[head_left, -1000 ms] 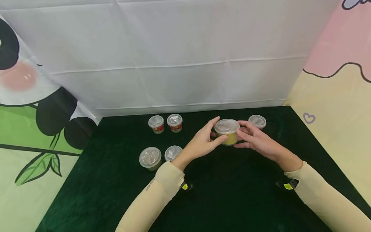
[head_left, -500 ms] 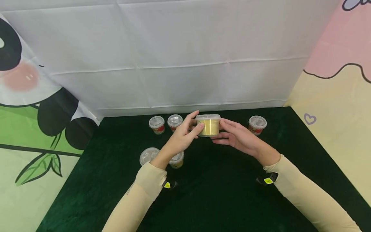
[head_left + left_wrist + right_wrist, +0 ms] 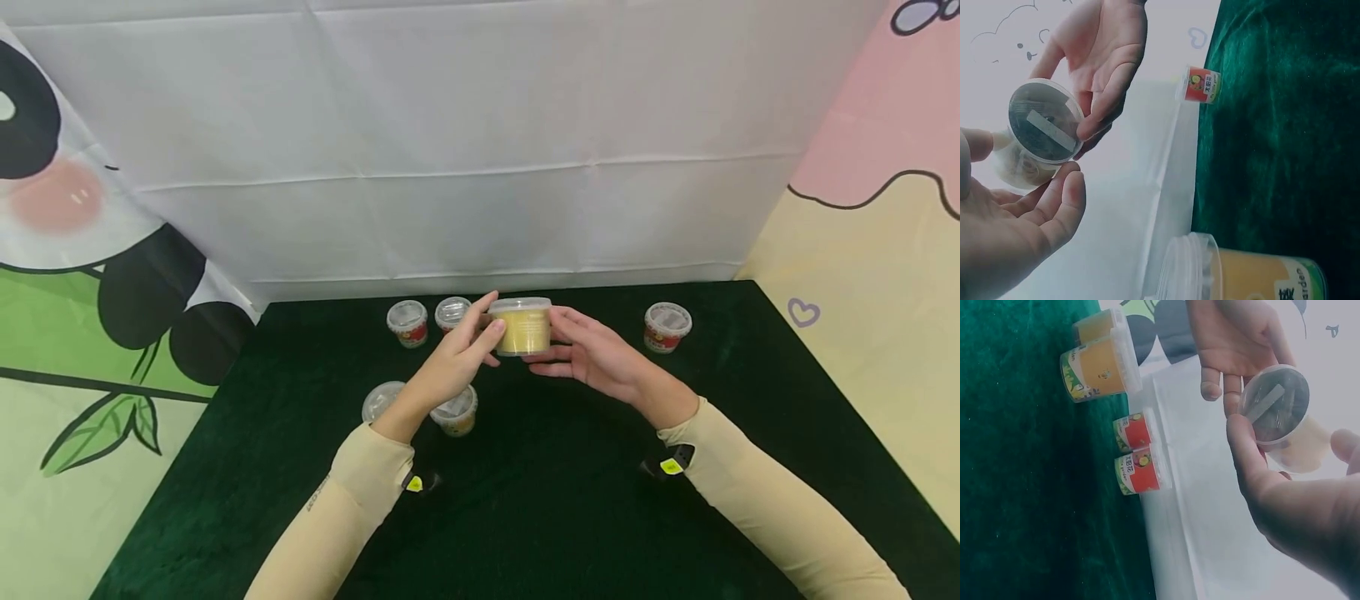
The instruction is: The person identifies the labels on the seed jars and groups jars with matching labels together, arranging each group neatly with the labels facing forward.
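A yellow plastic cup with a clear lid is held up over the dark green table between both hands. My left hand pinches its left side, thumb in front and fingers behind. On the right side, my right hand grips it with fingers reaching under the base. Both wrist views show the cup's round dark end, which bears a pale strip. Behind my left wrist stand two larger lidded cups, one partly covered and one more visible.
Two small red-labelled cups, one on the left and one beside it, stand at the back of the green cloth. Another small red cup stands at the back right. A white backdrop rises behind the table.
Both hands have carried the yellow cup leftward and tilted it, so its side now shows more than its lid. The small cup at the back right has come into full view.
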A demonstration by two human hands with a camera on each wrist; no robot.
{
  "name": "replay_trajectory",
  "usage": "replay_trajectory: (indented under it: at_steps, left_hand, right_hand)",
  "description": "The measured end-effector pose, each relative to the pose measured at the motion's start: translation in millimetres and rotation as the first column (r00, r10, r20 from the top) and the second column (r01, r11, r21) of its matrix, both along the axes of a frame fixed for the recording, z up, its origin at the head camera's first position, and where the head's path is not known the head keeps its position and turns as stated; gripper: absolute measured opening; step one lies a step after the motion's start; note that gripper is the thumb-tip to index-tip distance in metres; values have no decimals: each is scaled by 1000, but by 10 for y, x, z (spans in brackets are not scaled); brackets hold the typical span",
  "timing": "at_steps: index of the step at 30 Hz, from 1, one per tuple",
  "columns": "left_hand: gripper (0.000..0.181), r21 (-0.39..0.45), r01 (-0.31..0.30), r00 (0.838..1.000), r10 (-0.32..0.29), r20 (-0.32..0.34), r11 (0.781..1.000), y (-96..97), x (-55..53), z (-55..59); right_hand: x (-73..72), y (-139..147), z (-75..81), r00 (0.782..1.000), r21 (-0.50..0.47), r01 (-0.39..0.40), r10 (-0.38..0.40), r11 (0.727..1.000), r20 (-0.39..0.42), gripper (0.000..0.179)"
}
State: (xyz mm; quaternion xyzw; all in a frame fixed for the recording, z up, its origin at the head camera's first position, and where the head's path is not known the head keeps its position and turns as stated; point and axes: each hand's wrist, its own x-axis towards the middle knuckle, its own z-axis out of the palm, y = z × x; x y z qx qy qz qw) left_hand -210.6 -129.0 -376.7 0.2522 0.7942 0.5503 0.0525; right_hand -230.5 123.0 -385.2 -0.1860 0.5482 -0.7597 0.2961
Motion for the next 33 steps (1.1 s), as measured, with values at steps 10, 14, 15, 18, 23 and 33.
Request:
replay_trajectory:
  at_steps: [10,14,15,18,23,33]
  left_hand:
    - [58,8,4,1000,-4,-13,1000,-127,-1,-63]
    - [58,7,27,1000,-27,-16,1000,-163,-4,-85]
    - [58,8,33,999,-33,-16,999,-165,-5,-88]
    - [57,11,43,999,-42,-15,999,-166,-19,-101]
    - [57,13,38,999,-38,6,999,-163,-29,-130]
    - [57,3,27,1000,-27,10,1000,-150,-13,-153]
  right_hand:
    - [-23,-79,25,998,38,-52,53,998,-44,60]
    - [-27,-96,37,998,60,-48,50,997,-36,62]
    - [-29,-97,39,998,65,-46,48,997,-33,62]
    - [-32,-95,43,999,78,-40,42,996,-28,61]
    - [-29,-89,34,999,89,-36,39,995,-24,62]
    - [-23,-82,1,998,78,-48,51,996,-33,63]
